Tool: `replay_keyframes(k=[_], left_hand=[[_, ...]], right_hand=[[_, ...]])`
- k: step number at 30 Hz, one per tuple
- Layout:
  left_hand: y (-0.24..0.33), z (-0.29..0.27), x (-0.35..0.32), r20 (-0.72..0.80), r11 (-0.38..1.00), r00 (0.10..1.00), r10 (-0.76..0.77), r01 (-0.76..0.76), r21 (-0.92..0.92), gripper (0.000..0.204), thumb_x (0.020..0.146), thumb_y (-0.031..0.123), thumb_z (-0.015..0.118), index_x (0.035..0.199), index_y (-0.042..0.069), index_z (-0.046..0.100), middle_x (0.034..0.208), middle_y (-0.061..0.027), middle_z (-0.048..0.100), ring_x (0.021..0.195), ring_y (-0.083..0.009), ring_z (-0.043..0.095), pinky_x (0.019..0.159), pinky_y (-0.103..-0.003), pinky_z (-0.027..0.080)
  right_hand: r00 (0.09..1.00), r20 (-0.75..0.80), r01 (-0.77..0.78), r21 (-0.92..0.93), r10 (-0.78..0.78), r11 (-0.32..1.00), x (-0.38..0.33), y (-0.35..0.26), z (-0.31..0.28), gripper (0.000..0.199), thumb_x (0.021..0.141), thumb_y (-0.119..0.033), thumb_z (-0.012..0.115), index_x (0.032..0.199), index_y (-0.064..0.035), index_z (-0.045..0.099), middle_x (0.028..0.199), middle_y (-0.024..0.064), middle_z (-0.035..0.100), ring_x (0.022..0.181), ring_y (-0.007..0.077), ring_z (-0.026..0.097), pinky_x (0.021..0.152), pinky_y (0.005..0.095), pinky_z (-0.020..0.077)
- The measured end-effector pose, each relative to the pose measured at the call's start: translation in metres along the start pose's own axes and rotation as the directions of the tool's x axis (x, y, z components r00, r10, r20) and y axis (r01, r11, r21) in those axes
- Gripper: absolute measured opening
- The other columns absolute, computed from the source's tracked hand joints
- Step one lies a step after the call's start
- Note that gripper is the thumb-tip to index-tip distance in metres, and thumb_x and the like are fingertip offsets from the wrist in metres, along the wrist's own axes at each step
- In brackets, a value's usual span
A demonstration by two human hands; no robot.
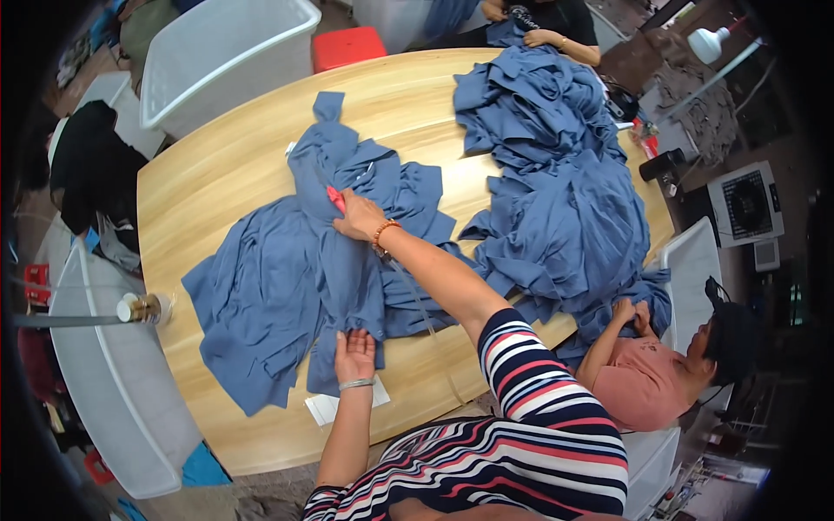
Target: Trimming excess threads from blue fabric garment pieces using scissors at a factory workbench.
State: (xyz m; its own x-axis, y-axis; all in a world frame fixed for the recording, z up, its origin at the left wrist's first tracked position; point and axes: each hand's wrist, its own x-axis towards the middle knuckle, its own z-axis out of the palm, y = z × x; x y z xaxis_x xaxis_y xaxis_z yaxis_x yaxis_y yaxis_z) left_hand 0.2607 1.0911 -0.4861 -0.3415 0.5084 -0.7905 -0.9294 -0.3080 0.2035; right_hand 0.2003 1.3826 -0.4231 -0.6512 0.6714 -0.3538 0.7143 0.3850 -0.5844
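Wooden table [217, 165]: left hand [354, 354] lies flat-fingered on the spread blue garment [287, 278], right hand [358, 217] pinches red chalk [335, 199]; big blue pile [556, 182] seems unprocessed

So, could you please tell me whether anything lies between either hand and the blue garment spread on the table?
Nothing visible does. The right hand already presses on the blue garment near a red piece, and the left hand rests at its near edge.
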Motion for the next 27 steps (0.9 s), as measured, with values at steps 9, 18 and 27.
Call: replay_keyframes(k=[9,18,27], left_hand=[[0.139,0.17,-0.064,0.653,0.647,0.485,0.582,-0.763,-0.011,0.02,0.098,0.018,0.049,0.109,0.005,0.06,0.107,-0.0083,0.065,0.096,-0.0247,0.063,0.085,-0.042,0.051],[0.108,0.099,0.044,0.294,0.866,0.898,0.327,-0.409,0.287,0.013,0.093,0.018,0.06,0.094,0.006,0.057,0.082,-0.0066,0.062,0.08,-0.0207,0.066,0.065,-0.03,0.054],[0.088,0.126,0.058,0.391,0.942,0.899,0.195,-0.283,0.18,0.009,0.09,0.009,0.064,0.09,0.003,0.058,0.088,-0.0105,0.066,0.089,-0.0284,0.068,0.078,-0.036,0.056]], right_hand=[[0.971,-0.24,0.157,0.603,-0.009,0.782,-0.112,0.02,-0.173,0.058,0.078,-0.021,0.074,0.128,-0.002,0.05,0.096,0.0061,0.063,0.087,0.0157,0.06,0.079,0.0318,0.0502],[0.983,-0.185,0.034,0.105,-0.014,0.994,-0.173,0.12,-0.084,0.049,0.082,-0.023,0.067,0.126,-0.0066,0.053,0.103,0.0238,0.064,0.096,0.0424,0.061,0.082,0.0418,0.0489],[0.966,0.113,0.24,-0.057,-0.233,0.969,-0.22,0.062,-0.086,0.044,0.086,-0.029,0.066,0.124,-0.0118,0.056,0.079,0.0217,0.065,0.075,0.0415,0.063,0.068,0.045,0.0494]])
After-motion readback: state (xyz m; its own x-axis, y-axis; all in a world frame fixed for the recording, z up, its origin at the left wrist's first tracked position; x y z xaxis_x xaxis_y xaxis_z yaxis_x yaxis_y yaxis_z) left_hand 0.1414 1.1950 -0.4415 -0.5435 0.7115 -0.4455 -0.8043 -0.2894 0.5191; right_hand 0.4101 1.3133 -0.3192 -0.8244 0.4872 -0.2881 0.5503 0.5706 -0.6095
